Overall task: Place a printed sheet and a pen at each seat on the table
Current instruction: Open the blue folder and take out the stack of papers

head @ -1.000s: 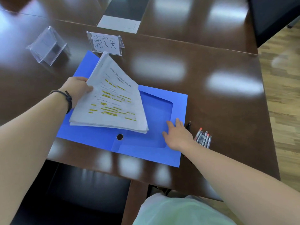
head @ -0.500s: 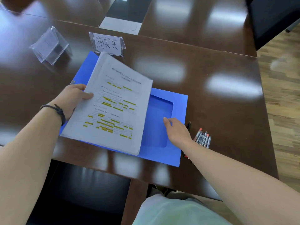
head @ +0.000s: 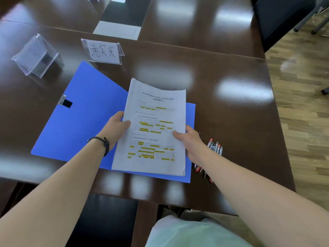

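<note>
Both hands grip printed stack over blue folder: L hand thumb on top, R hand same; pens just beside R wrist

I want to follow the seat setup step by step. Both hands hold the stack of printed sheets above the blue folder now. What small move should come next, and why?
Probably peel off the top sheet with the right hand while the left hand holds the stack of printed sheets. The stack is whole, and no sheet lies yet before the name card.
</note>
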